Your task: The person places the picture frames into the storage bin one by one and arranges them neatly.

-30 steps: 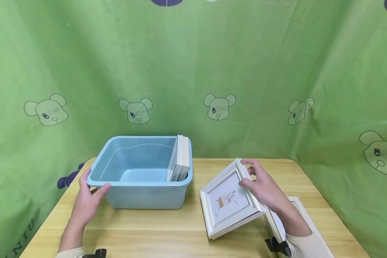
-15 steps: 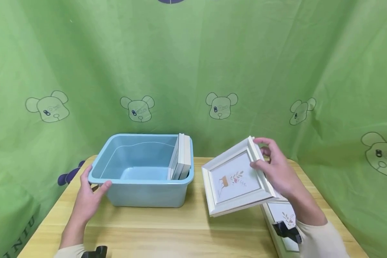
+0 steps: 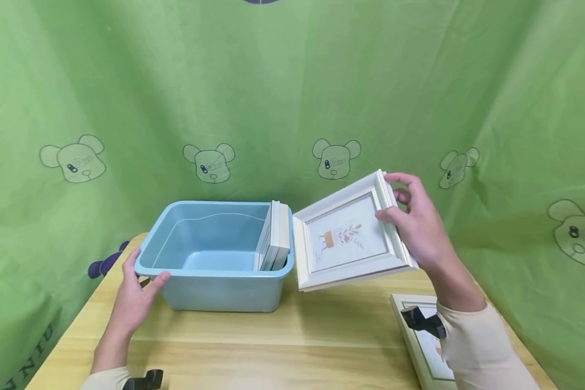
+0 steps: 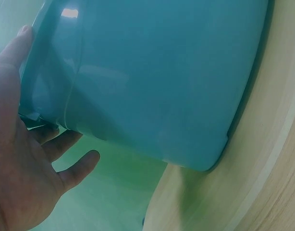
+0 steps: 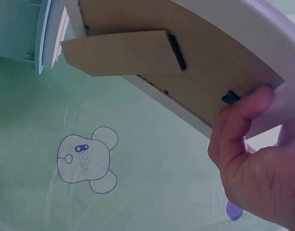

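Note:
A light blue plastic basin [image 3: 214, 292] stands on the table. My left hand [image 3: 134, 298] holds its front left corner, thumb over the rim and fingers beneath the lip. In the left wrist view, the left hand [image 4: 27, 159] sits beside the basin wall [image 4: 157, 77]. A white picture frame [image 3: 348, 238], with a small animal and leafy sprig drawn inside, tilts above the table. My right hand [image 3: 416, 222] pinches its right edge, thumb on the front. The right wrist view shows its brown backing [image 5: 205, 53] and a flap-like stand [image 5: 123, 53] angled out from it.
Inside the basin, white frames [image 3: 275, 235] stand on edge against its right wall. Another white frame [image 3: 411, 341] lies on the wooden table [image 3: 253, 352] at right, partly under the right sleeve. A green printed curtain [image 3: 273, 97] hangs behind and at both sides.
The right hand has lifted the picture frame higher and brought it left to beside the basin's right rim. The left hand has kept its hold on the basin.

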Action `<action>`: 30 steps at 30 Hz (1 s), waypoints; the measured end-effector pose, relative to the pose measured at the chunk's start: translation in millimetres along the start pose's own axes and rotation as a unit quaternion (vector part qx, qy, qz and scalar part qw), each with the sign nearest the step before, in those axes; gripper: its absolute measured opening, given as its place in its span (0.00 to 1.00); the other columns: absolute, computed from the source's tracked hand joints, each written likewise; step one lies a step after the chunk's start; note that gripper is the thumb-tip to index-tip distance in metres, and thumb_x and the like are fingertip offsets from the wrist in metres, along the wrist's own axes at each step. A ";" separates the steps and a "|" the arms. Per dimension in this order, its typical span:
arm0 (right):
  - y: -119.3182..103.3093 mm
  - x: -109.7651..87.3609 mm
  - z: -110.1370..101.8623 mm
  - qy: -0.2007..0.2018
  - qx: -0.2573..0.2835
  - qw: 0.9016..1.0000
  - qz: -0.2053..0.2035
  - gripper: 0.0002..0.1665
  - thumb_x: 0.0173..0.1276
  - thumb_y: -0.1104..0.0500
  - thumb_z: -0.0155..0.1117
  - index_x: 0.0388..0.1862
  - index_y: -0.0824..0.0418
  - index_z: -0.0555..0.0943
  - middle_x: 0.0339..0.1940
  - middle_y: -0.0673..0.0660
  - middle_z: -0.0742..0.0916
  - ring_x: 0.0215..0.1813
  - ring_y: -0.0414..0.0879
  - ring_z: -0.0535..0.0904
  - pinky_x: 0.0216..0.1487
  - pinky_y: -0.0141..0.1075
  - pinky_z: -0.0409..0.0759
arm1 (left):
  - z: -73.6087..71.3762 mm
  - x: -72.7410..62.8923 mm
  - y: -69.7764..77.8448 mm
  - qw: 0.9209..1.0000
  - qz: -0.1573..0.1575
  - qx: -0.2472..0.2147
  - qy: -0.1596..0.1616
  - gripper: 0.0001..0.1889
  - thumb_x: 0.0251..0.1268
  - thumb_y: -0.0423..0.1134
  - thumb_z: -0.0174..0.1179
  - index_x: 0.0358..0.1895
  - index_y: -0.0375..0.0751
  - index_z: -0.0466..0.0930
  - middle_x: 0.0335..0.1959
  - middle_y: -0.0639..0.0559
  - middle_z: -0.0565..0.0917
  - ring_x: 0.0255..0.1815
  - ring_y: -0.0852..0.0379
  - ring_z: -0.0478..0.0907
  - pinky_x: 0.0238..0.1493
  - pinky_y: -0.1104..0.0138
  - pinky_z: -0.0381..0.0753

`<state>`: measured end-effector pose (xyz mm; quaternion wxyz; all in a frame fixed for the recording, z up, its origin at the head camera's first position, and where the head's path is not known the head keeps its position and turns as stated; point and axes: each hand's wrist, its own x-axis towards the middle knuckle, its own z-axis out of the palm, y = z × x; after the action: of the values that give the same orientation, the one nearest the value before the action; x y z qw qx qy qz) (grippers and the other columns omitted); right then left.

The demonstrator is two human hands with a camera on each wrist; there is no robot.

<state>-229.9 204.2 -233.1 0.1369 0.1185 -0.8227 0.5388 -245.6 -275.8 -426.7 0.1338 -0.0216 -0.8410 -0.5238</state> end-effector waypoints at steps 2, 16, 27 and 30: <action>-4.1 3.9 1.2 0.007 0.003 1.000 -0.002 0.36 0.66 0.70 0.52 0.71 0.57 0.56 0.52 0.62 0.75 0.37 0.45 0.83 0.31 0.47 0.88 | -0.4 0.8 0.2 1.000 0.002 0.002 -0.001 0.48 0.68 0.47 0.59 0.78 0.48 0.31 0.74 0.29 0.55 0.73 0.30 0.54 0.69 0.33 0.56; -27.1 32.3 19.8 0.012 0.061 0.998 0.022 0.35 0.67 0.68 0.53 0.71 0.53 0.56 0.49 0.56 0.75 0.38 0.46 0.82 0.35 0.45 0.89 | -1.3 2.7 -1.1 1.000 0.015 -0.006 -0.003 0.47 0.69 0.46 0.59 0.78 0.47 0.32 0.74 0.30 0.55 0.72 0.31 0.56 0.68 0.34 0.60; -34.1 54.2 42.3 0.013 0.088 0.996 0.032 0.34 0.67 0.68 0.53 0.69 0.55 0.58 0.45 0.58 0.74 0.34 0.45 0.83 0.35 0.43 0.89 | 0.7 2.1 -4.4 1.000 0.011 -0.005 -0.005 0.48 0.68 0.47 0.60 0.78 0.50 0.31 0.74 0.30 0.54 0.73 0.31 0.55 0.69 0.33 0.58; -34.0 59.1 48.0 0.013 0.090 0.995 0.032 0.33 0.67 0.68 0.53 0.69 0.55 0.58 0.45 0.58 0.74 0.34 0.45 0.82 0.35 0.42 0.89 | 0.3 2.0 -4.7 1.000 0.010 -0.002 -0.004 0.48 0.68 0.47 0.60 0.78 0.52 0.31 0.75 0.30 0.54 0.74 0.31 0.54 0.69 0.33 0.57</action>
<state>-278.2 144.0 -201.5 0.1190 0.0975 -0.7723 0.6163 -248.4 -277.9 -430.4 0.1359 -0.0326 -0.8404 -0.5236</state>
